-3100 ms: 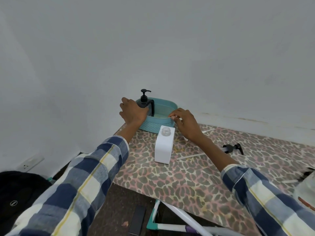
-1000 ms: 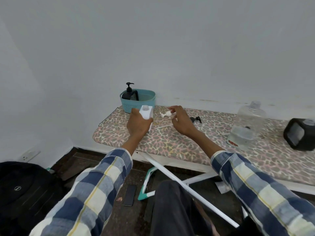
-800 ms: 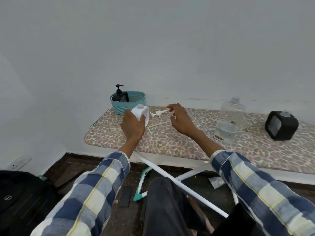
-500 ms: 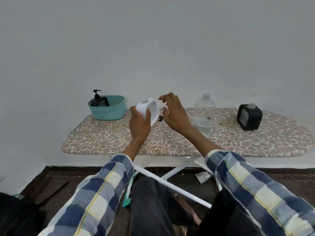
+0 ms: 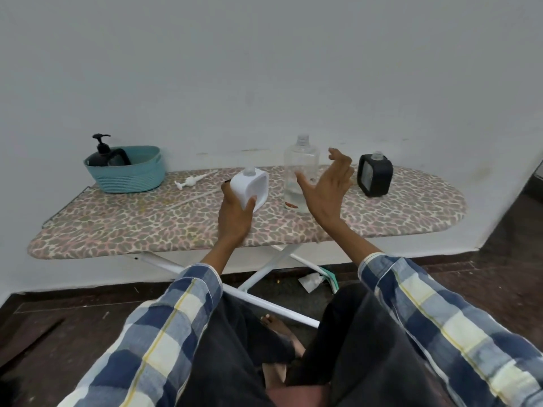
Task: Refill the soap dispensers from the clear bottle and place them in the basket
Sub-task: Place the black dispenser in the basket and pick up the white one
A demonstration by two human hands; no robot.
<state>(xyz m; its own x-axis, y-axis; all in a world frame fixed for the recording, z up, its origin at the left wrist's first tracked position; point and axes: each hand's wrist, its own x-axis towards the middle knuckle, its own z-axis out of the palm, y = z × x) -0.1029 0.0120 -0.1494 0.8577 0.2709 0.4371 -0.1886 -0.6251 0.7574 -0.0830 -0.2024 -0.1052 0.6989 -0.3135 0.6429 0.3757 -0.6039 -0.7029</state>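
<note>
My left hand (image 5: 235, 214) grips a white square soap dispenser (image 5: 251, 188) with its pump off, held tilted above the ironing board (image 5: 147, 227). My right hand (image 5: 327, 185) is open, fingers spread, just in front of the clear bottle (image 5: 300, 168), which stands uncapped with a little liquid in its bottom. A black square dispenser (image 5: 374, 179) without a pump stands right of the bottle. The teal basket (image 5: 129, 173) at the far left holds a black pump dispenser (image 5: 105, 155). A white pump head (image 5: 191, 182) lies on the board beside the basket.
The board stands against a white wall on white crossed legs (image 5: 264, 271). A thin white tube (image 5: 191, 198) lies on the cover near the pump. Crumpled paper (image 5: 310, 281) lies on the dark floor under the board. My knees fill the foreground.
My left hand picked the white dispenser up from near the basket and carried it right. My right hand let go of the white pump and moved over to the clear bottle. The view pulled back.
</note>
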